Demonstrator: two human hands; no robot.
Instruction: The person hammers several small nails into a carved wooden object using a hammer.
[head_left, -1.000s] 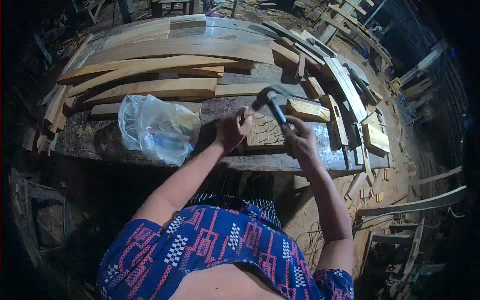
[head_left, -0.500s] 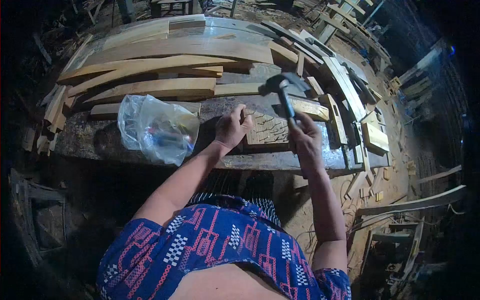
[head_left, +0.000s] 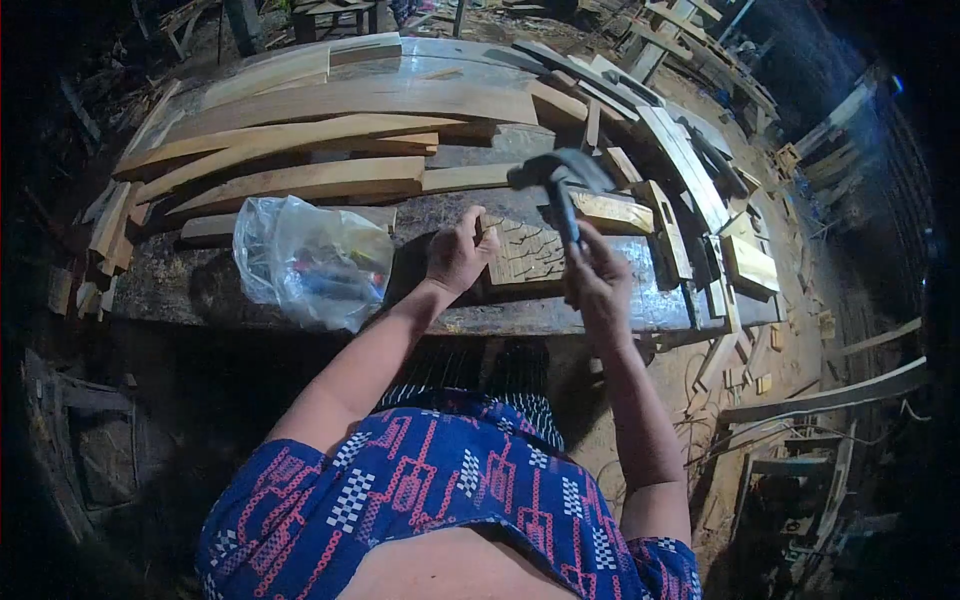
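My right hand (head_left: 600, 275) is closed round the handle of a claw hammer (head_left: 562, 185), its dark head raised above the bench. Below and left of it lies a light wooden block (head_left: 528, 256), its top covered with rows of short, dark, curved marks that look like bent nails. At the block's left end is my left hand (head_left: 462, 252), fingers curled and pressed together against the upper left corner. Whatever those fingers may hold is hidden. A clear plastic bag (head_left: 312, 262) with small coloured items inside sits to the left of this hand.
The worn workbench (head_left: 440, 318) carries long curved wooden pieces (head_left: 300, 180) at the left and back. Planks and narrow strips (head_left: 690, 165) lie along its right side, beside a short block (head_left: 750, 265). Wood scraps (head_left: 735, 360) litter the floor at right.
The hammer and right hand have shifted slightly left and a little lower. My left hand stays at the block's left end. The whole view has moved slightly.
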